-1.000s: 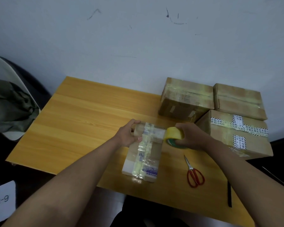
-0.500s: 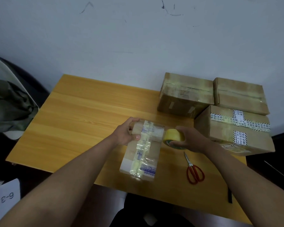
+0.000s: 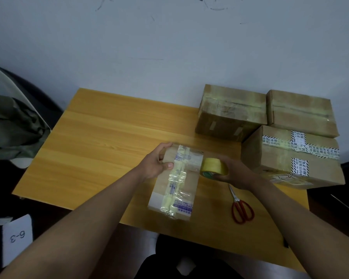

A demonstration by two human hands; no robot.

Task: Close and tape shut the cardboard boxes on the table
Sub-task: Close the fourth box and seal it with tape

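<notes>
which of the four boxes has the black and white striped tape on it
The large box at the right edge of the table, nearest the right hand. The two boxes behind it and the small box under the left hand lack that striping.

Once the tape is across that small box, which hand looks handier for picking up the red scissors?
The right hand, probably. The scissors lie on the table just beside its wrist, though it grips the tape roll and must free itself. The left hand grips the small box on the far side.
</notes>
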